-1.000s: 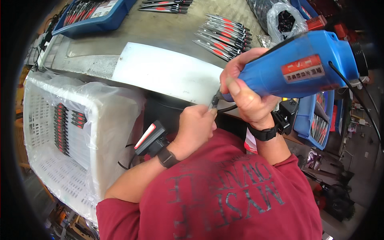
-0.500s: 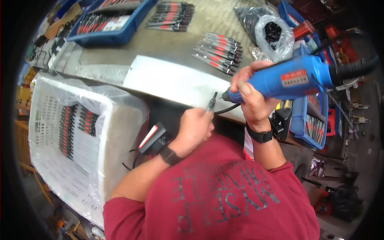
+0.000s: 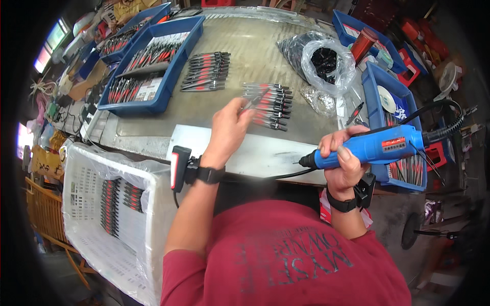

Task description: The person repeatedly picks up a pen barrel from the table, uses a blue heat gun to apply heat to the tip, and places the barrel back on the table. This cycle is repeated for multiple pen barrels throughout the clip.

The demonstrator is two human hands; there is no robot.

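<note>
My left hand point(image 3: 229, 126) is raised over the bench, its fingers closed on a slim pen-shaped tool point(image 3: 256, 99), grey, dark and red and somewhat blurred. Just beyond it lies a row of similar pen-shaped tools point(image 3: 275, 109) in grey, red and black, the held one overlapping it in the picture. My right hand point(image 3: 343, 162) grips a blue electric screwdriver point(image 3: 375, 147) whose thin bit points left above a white board point(image 3: 235, 159). A second row of pen-shaped tools point(image 3: 205, 72) rests farther left on the bench.
At left stands a white plastic-lined crate point(image 3: 153, 204) holding more such tools. Blue trays point(image 3: 162, 97) sit at the far left, another blue tray point(image 3: 375, 81) at right. A clear bag point(image 3: 311, 56) of black parts and a red cylinder point(image 3: 364, 43) occupy the back right.
My left hand has moved from beside the screwdriver's tip away over the bench to the right-hand row, carrying the pen-shaped tool. The screwdriver stays in my right hand, now apart from it.
</note>
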